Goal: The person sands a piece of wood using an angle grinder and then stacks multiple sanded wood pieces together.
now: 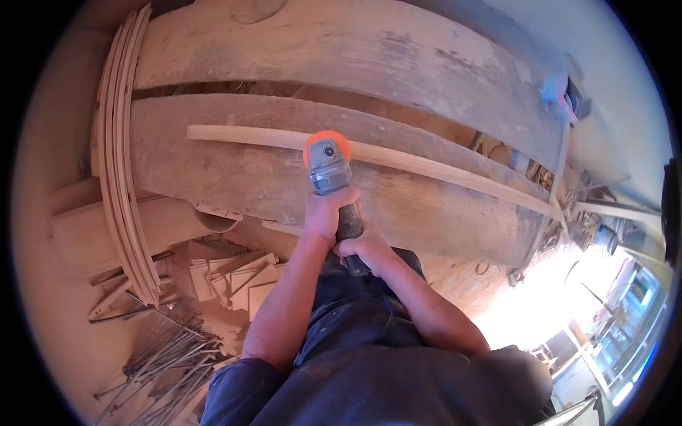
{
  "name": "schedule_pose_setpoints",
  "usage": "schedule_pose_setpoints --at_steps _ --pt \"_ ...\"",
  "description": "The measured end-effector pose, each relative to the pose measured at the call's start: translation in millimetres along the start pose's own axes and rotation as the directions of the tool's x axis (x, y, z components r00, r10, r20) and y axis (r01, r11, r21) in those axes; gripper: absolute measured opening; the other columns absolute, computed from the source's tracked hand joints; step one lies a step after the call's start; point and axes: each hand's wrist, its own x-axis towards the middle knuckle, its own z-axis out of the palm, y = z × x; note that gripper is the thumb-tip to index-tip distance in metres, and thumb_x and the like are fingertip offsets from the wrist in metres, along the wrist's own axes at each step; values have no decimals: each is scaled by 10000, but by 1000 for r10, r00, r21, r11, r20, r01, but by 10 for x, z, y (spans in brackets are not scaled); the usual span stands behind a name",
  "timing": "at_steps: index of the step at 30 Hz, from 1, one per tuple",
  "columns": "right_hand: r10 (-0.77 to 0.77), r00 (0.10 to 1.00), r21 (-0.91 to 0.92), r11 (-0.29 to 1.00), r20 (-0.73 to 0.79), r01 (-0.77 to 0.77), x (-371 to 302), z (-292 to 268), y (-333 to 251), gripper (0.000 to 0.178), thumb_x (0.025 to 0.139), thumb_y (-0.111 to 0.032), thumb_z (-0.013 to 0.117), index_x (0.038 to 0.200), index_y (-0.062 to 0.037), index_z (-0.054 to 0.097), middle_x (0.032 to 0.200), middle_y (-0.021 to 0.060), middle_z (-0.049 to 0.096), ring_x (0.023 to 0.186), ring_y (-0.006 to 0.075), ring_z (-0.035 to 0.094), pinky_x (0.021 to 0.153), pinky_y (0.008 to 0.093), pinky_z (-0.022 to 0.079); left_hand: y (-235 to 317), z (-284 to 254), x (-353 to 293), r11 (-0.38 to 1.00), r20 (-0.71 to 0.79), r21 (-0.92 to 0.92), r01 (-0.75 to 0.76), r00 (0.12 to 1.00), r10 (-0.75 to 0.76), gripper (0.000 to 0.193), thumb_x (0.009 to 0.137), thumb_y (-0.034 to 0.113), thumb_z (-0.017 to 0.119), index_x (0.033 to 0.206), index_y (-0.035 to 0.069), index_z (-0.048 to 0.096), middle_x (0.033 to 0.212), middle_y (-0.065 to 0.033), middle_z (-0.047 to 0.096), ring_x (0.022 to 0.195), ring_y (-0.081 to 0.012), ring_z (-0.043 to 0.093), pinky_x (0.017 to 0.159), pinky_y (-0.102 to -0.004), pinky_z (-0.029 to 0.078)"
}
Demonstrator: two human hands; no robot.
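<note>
I hold an angle grinder (330, 176) with an orange disc (344, 140) over a long pale wooden strip (433, 167). My left hand (326, 213) is closed around the grinder's body, just behind its grey head. Lower down, my right hand (367, 248) grips the dark rear handle. The disc overlaps the strip left of its middle; whether it touches the wood cannot be seen from above. Lengthwise across the workbench (249, 167), the strip reaches from the left part to the right edge.
The bench is of wide dusty planks with gaps between them. Long thin boards (122, 163) are stacked across its left end. Below lie wood offcuts (238, 275) and a heap of metal rods (167, 366). A pink and blue object (560, 98) stands at the far right.
</note>
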Motion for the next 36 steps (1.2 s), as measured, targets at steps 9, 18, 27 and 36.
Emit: schedule_pose_setpoints --at_steps 9,18,27,36 --pt "-52 976 350 928 -211 125 -1037 -1335 493 248 652 -72 730 875 6 655 707 78 650 586 184 633 526 327 521 -1156 1611 -147 866 186 493 -86 983 -8 302 704 263 851 875 42 736 852 -69 714 719 -153 648 676 -351 535" --pt "-113 993 12 994 -20 113 -173 -577 347 246 675 -132 761 875 -31 659 728 49 666 605 148 634 566 308 502 -581 328 114 1000 90 22 18 996 -19 345 751 256 806 987 25 704 858 -97 675 725 -221 655 645 -375 525" --pt "2 992 93 996 -128 10 -623 -786 493 279 655 -79 768 908 -30 662 770 59 682 655 153 662 621 308 534 -872 705 -138 948 61 281 -146 989 135 162 789 137 770 882 51 670 764 -48 653 653 -178 635 615 -340 527" --pt "17 1000 -59 998 11 -16 -71 -217 121 334 667 -32 759 977 -12 635 763 64 656 646 177 646 605 321 518 -305 -57 25 999 -22 25 22 1000 -21 270 772 221 797 938 29 705 834 -75 688 722 -181 647 672 -352 529"
